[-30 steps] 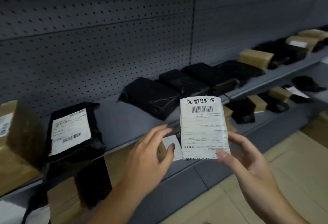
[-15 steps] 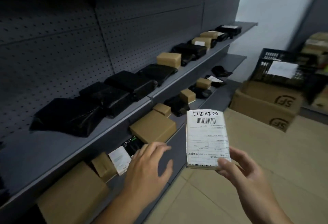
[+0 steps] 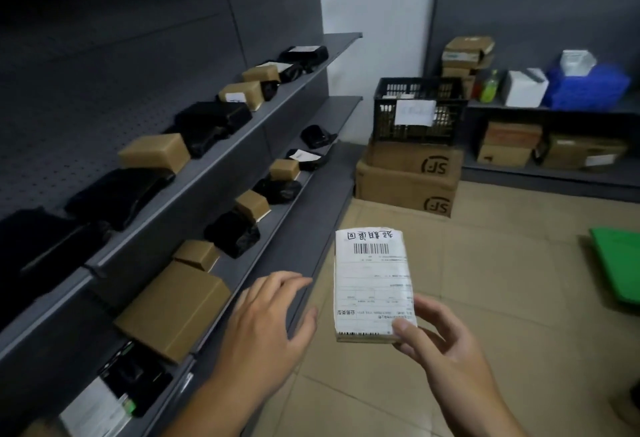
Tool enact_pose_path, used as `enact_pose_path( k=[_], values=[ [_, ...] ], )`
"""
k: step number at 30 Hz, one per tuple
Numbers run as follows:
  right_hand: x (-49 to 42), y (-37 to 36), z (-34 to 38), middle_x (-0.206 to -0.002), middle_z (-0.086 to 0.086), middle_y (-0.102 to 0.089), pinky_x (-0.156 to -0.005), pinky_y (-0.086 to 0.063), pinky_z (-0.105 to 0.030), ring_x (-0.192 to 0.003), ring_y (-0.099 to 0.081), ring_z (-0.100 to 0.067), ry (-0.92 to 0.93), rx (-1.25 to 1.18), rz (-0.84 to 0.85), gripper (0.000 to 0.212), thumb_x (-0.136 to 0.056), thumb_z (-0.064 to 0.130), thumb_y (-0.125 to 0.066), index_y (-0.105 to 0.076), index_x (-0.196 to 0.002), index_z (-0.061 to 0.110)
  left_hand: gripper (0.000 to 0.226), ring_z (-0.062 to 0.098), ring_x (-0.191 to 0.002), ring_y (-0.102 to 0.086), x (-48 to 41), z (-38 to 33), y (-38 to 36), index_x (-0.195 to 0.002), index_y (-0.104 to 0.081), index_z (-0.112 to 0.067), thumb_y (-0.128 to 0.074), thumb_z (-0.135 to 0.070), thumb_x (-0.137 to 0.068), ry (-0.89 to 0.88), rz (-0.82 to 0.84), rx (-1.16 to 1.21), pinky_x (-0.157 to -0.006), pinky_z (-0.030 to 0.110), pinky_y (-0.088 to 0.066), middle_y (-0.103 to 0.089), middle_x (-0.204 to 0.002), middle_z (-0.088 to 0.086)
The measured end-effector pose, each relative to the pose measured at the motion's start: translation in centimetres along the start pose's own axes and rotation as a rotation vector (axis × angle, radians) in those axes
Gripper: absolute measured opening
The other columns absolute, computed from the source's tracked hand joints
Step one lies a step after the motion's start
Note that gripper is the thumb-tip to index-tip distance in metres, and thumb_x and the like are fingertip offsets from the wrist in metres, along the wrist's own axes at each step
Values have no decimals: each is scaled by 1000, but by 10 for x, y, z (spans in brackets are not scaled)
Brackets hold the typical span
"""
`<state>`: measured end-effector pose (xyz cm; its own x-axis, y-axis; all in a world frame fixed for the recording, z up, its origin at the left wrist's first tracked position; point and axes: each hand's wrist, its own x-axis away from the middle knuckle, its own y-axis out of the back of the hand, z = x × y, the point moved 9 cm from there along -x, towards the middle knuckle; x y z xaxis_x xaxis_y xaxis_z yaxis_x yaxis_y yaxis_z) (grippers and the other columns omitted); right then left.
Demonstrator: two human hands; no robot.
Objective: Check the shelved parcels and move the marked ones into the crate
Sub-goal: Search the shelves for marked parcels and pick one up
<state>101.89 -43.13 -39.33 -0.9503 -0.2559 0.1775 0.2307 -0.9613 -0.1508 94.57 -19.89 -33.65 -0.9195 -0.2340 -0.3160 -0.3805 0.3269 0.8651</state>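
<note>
Now the right hand (image 3: 446,343) pinches a hand-marked parcel (image 3: 374,284) by its corner, left hand (image 3: 266,329) loose and empty, black crate (image 3: 420,111) well ahead, plenty of shelved parcels (image 3: 156,152) unchecked.

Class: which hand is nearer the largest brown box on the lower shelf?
Left. The left hand hovers beside the brown box; the right hand, farther right, holds a labelled parcel.

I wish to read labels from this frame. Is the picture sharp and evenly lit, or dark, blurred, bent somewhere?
Head view: the white-labelled flat parcel in the right hand is bright, its barcode clear, small print soft. Head view: the grey metal shelving is dim; black plastic-bag parcels lose detail. Head view: the wide lens slightly bows shelf edges.
</note>
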Motion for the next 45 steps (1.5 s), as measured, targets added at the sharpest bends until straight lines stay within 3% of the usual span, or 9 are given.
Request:
enact_pose_path(
  k=[3,8,10,12,14,18,26,35,45],
  values=[
    [-24,32,-1,-116,6,-76,-99,-55,-55,-102,-75,-23,-20,-27,-68,56,-54,48,-84,-75,-107,35,40,3,-117,-54,-36,-21,-26,-126,-62,-36,-48,-52,-92,-33,13,-3,-99,31,-45,-54,-122,-26],
    [-73,66,-1,-115,11,-76,-97,-56,-52,-102,-74,-22,-19,0,-153,59,-60,41,-86,-74,-116,29,40,0,-118,-52,-103,-45,-67,-124,-63,-36,-48,-53,-92,-104,60,15,-99,28,-43,-53,-122,-27],
    [-97,72,-2,-114,10,-77,-96,-57,-51,-102,-74,-23,-20,11,-172,52,-69,30,-92,-73,-117,27,40,0,-118,-51,-131,-44,-83,-123,-65,-34,-48,-54,-92,-122,73,37,-100,29,-44,-54,-122,-26],
    [-125,77,-2,-113,8,-77,-95,-57,-50,-102,-74,-25,-26,25,-193,42,-79,12,-87,-74,-116,25,41,-1,-118,-50,-161,-38,-98,-122,-65,-35,-47,-55,-91,-123,76,59,-101,28,-44,-54,-122,-26],
    [-157,80,1,-112,7,-78,-95,-57,-50,-102,-74,-26,-31,34,-217,40,-80,7,-83,-74,-115,24,41,-2,-118,-49,-193,-31,-113,-121,-65,-36,-46,-56,-91,-127,77,72,-101,27,-42,-53,-122,-27],
    [-227,69,18,-112,7,-78,-96,-57,-50,-101,-75,-24,-11,41,-261,47,-70,21,-91,-74,-114,23,39,-2,-117,-49,-267,-10,-139,-120,-64,-36,-46,-56,-91,-159,97,98,-99,23,-39,-53,-121,-27],
    [-364,64,65,-111,5,-78,-98,-55,-54,-100,-75,-28,26,79,-365,57,-56,38,-85,-75,-110,21,43,3,-118,-49,-432,3,-175,-123,-62,-34,-44,-56,-90,-229,102,118,-98,25,-39,-53,-122,-23],
    [-501,98,75,-109,7,-78,-99,-55,-55,-99,-76,-23,1,53,-393,35,-79,10,-86,-73,-111,19,39,2,-118,-49,-562,-14,-248,-123,-63,-34,-50,-53,-91,-285,160,111,-100,25,-38,-54,-122,-23],
    [-671,172,128,-111,13,-77,-100,-55,-50,-102,-74,-15,-5,24,-367,29,-84,21,-83,-73,-110,29,35,-2,-123,-45,-731,-84,-316,-126,-62,-36,-65,-44,-92,-322,192,44,-104,24,-36,-52,-125,-26]
  ],
)
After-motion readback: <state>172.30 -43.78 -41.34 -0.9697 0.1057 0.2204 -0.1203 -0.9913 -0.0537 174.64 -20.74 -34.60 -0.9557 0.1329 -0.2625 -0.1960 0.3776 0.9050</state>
